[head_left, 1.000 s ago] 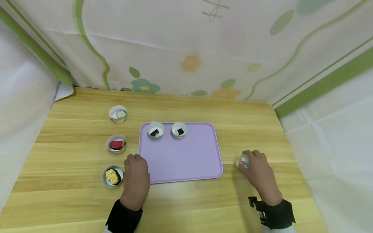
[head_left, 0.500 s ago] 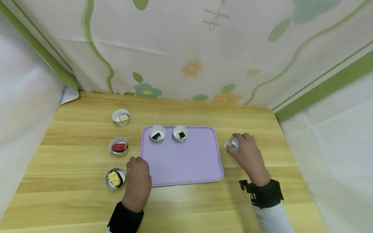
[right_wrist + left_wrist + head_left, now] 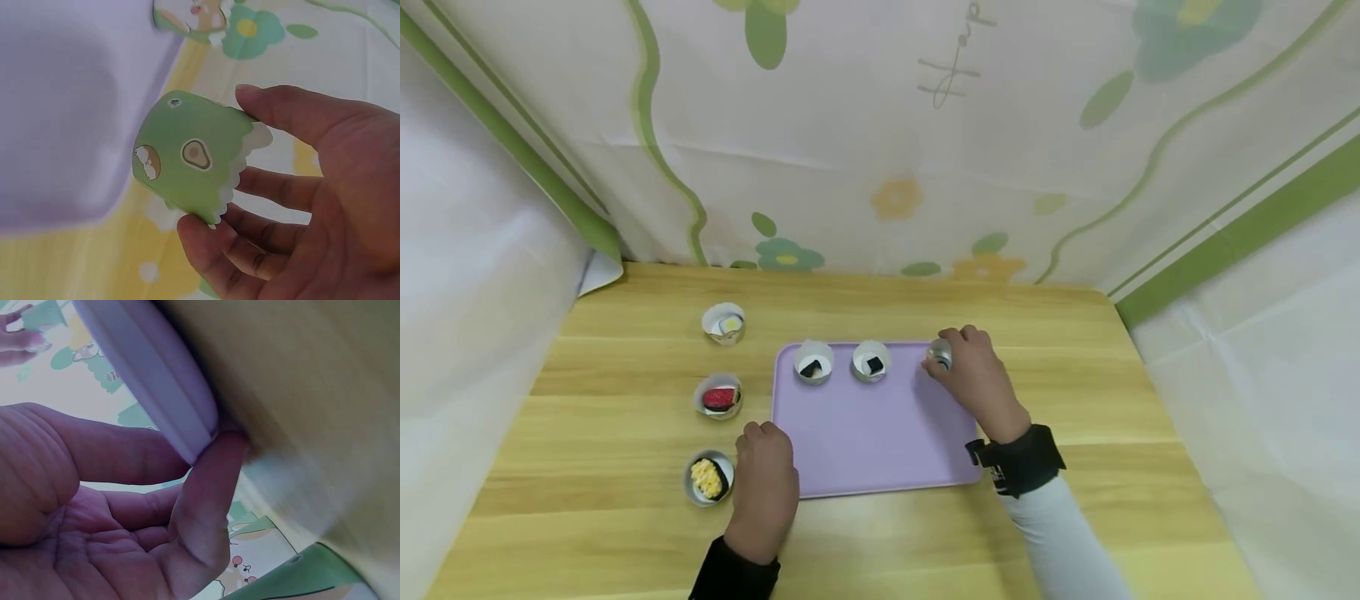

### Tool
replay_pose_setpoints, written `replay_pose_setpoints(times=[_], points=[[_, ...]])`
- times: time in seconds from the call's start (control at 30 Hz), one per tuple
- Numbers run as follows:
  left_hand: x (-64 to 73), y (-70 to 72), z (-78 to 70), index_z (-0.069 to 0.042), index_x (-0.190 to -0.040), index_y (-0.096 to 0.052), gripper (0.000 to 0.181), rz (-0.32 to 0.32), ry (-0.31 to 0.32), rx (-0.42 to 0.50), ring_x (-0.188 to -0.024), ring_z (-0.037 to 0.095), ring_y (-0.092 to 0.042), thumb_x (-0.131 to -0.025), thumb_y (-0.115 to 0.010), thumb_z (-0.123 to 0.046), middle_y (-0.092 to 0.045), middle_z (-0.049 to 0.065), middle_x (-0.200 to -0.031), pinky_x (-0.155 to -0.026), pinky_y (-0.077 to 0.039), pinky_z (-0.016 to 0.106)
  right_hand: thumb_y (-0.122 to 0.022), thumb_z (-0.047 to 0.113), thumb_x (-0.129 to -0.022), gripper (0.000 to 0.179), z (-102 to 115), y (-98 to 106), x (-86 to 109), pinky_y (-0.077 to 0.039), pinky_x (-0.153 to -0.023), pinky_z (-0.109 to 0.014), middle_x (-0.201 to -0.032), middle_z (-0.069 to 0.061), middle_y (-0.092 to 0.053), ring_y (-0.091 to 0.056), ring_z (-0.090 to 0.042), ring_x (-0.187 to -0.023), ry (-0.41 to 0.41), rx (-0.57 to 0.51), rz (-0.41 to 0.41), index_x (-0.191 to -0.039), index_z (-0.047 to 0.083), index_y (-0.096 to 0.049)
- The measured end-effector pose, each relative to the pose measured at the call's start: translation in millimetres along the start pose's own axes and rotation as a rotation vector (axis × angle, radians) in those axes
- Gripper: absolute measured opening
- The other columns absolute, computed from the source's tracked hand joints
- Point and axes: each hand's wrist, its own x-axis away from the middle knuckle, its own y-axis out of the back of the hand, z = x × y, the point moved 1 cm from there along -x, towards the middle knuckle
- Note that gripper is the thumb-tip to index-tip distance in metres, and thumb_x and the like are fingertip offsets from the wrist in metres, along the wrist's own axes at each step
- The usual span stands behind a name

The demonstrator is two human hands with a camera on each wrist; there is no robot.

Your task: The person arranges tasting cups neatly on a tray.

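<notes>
My left hand (image 3: 766, 479) pinches the rim of the purple tray (image 3: 880, 450) at its left side; in the left wrist view the thumb and a finger meet on the tray edge (image 3: 156, 369). My right hand (image 3: 976, 375) holds a small green paper cup (image 3: 194, 156) with a scalloped rim and an avocado print, its thumb and fingers around the rim. In the head view this cup is over the tray's far right corner, and the hand partly covers it. Two paper cups with dark pieces inside, one left (image 3: 813, 363) and one in the middle (image 3: 871, 363), stand along the tray's far edge.
Left of the tray, a column of three paper cups stands on the wooden table (image 3: 625, 400): one with a white-and-yellow piece (image 3: 724, 323), one with a red-topped piece (image 3: 718, 397), one with a yellow-topped piece (image 3: 709, 478). A printed curtain (image 3: 835, 125) borders the table's back.
My right hand has carried its cup from the table right of the tray leftward and away from me, over the tray's far right corner. My left hand stays at the tray's edge.
</notes>
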Motion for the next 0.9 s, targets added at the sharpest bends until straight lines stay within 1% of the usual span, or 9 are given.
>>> replay_pose_setpoints(times=[0.17, 0.3, 0.47, 0.57, 0.7, 0.9], points=[[1.3, 1.6, -2.4, 0.012, -0.071, -0.05, 0.013, -0.021, 0.003, 0.012, -0.059, 0.029, -0.046, -0.066, -0.062, 0.012, -0.044, 0.017, -0.066, -0.058, -0.046, 0.041, -0.073, 0.033, -0.082, 0.056, 11, -13, -8.6, -0.054, -0.068, -0.045, -0.108, -0.019, -0.058, -0.051, -0.032, -0.101, 0.026, -0.003, 0.029, -0.125, -0.001, -0.06], [2.9, 0.9, -3.1, 0.011, -0.071, -0.05, 0.016, -0.003, 0.003, 0.002, -0.059, 0.027, -0.045, -0.066, -0.065, 0.011, -0.043, 0.016, -0.066, -0.058, -0.046, 0.04, -0.073, 0.032, -0.082, 0.055, 15, -21, -12.2, -0.054, -0.067, -0.043, -0.109, -0.018, -0.058, -0.05, -0.031, -0.1, 0.035, 0.009, 0.048, -0.124, 0.0, -0.06], [1.9, -0.5, -2.0, 0.012, -0.073, -0.051, 0.017, -0.004, 0.009, 0.0, -0.06, 0.028, -0.046, -0.066, -0.066, 0.011, -0.044, 0.017, -0.067, -0.058, -0.047, 0.04, -0.072, 0.032, -0.083, 0.053, 16, -30, -17.3, -0.054, -0.068, -0.042, -0.11, -0.017, -0.058, -0.05, -0.029, -0.1, 0.053, 0.015, 0.056, -0.124, 0.0, -0.061], [1.9, -1.2, -2.4, 0.011, -0.073, -0.051, 0.017, -0.002, 0.013, 0.01, -0.06, 0.028, -0.046, -0.066, -0.066, 0.011, -0.044, 0.017, -0.068, -0.057, -0.047, 0.039, -0.072, 0.031, -0.083, 0.052, 17, -32, -17.4, -0.054, -0.068, -0.042, -0.11, -0.017, -0.058, -0.051, -0.03, -0.101, 0.052, 0.019, 0.063, -0.124, 0.0, -0.061], [3.3, -2.0, -3.0, 0.011, -0.073, -0.051, 0.016, -0.009, 0.011, 0.003, -0.06, 0.028, -0.046, -0.066, -0.065, 0.012, -0.044, 0.016, -0.067, -0.057, -0.046, 0.039, -0.073, 0.03, -0.083, 0.052, 18, -34, -16.1, -0.054, -0.068, -0.042, -0.11, -0.018, -0.058, -0.051, -0.03, -0.102, 0.055, 0.032, 0.068, -0.123, 0.0, -0.061], [3.5, -2.5, -1.9, 0.012, -0.073, -0.052, 0.016, -0.023, 0.012, -0.015, -0.06, 0.029, -0.048, -0.065, -0.065, 0.012, -0.044, 0.017, -0.067, -0.057, -0.047, 0.039, -0.075, 0.029, -0.081, 0.053, 19, -36, -16.8, -0.054, -0.068, -0.042, -0.109, -0.018, -0.059, -0.051, -0.031, -0.101, 0.074, 0.05, 0.051, -0.122, -0.002, -0.062]])
